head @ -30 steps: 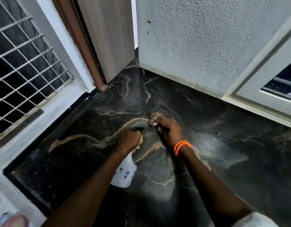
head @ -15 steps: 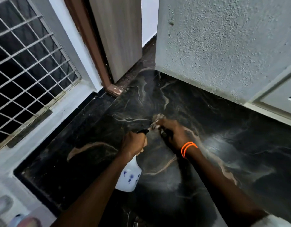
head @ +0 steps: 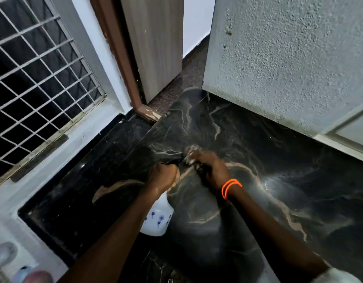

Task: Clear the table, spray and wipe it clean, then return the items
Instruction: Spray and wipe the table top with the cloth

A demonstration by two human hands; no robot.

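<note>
The left hand (head: 163, 176) is wrapped tight around the neck of a white spray bottle (head: 158, 218), fingers closed on the black trigger head (head: 172, 161), which points away toward the wall. The bottle's body hangs below the fist, tilted back toward the person, and carries small blue flower-like marks; no writing on it can be read. Just right of that fist, close to the nozzle, the right hand (head: 212, 170) is closed over a crumpled pale cloth (head: 190, 153), whose blurred wad sticks out past the fingertips and is pressed to the black table (head: 268, 160). Two orange bands (head: 230, 187) circle the right wrist.

Compared with half a second ago, both hands keep the same grips and much the same spacing; the view has swung, so more of the doorway and the floor behind it shows, and the frame on the far right has slid toward the edge.

Under both hands the table is glossy black stone with tan and white veins, a bright glare patch to the right of the right forearm. Beyond the cloth stands a rough grey wall (head: 288, 58). Ahead and left of the bottle are a wooden door (head: 156, 48) and its brown frame (head: 123, 58), and farther left a window with a white grille (head: 39, 78). A lower black ledge (head: 84, 170) lies left of the left arm.
</note>
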